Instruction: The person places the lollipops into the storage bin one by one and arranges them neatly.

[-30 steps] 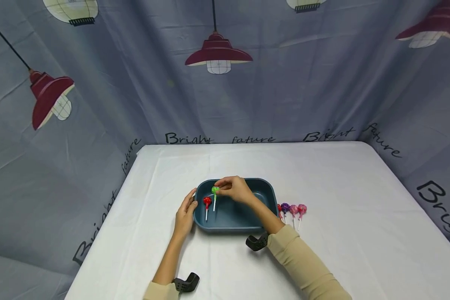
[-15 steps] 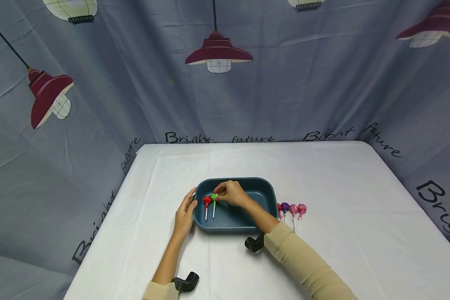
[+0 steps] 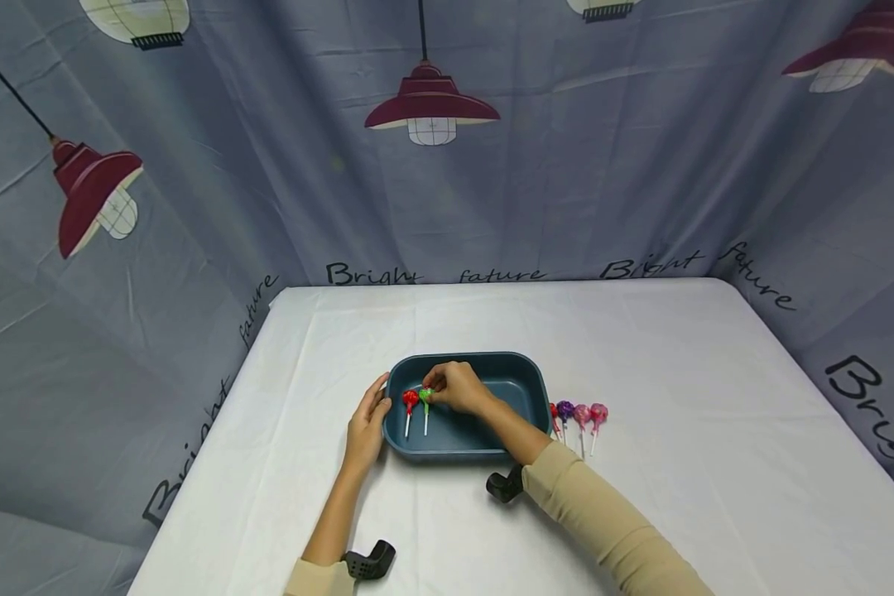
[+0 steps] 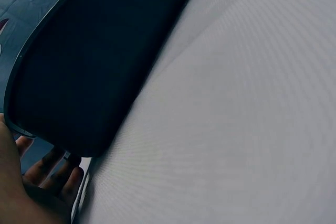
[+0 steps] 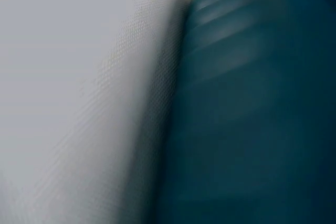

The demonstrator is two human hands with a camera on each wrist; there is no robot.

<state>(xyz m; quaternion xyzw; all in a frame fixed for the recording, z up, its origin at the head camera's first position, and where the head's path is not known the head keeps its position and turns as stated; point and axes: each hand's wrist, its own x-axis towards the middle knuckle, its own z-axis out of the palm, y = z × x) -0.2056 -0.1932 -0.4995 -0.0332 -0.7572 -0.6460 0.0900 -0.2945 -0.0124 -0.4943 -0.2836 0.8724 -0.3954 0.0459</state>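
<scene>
My right hand [image 3: 460,387] pinches the head of a green lollipop [image 3: 425,397] inside a dark teal tray [image 3: 462,439]. The lollipop's white stick points toward me. Just left of it lies a red lollipop [image 3: 410,399], nearly parallel. At the tray's left end my left hand [image 3: 367,422] rests against the outside, thumb near the rim. The left wrist view shows the left hand's fingers [image 4: 68,174] loosely bent by the end wall. In the right wrist view the tray's front wall [image 5: 226,129] fills the right side, and the right hand is out of sight.
Right of the tray, several lollipops lie in a row on the white tablecloth [image 3: 678,397]: a red one [image 3: 555,410] partly hidden by the tray, a purple one [image 3: 565,410] and two pink ones [image 3: 599,412]. A printed grey curtain [image 3: 566,165] hangs behind the table.
My right hand has lowered the green lollipop toward me, bringing it level beside the red one. The red lollipop's stick has tilted slightly. My left hand has stayed at the tray's end.
</scene>
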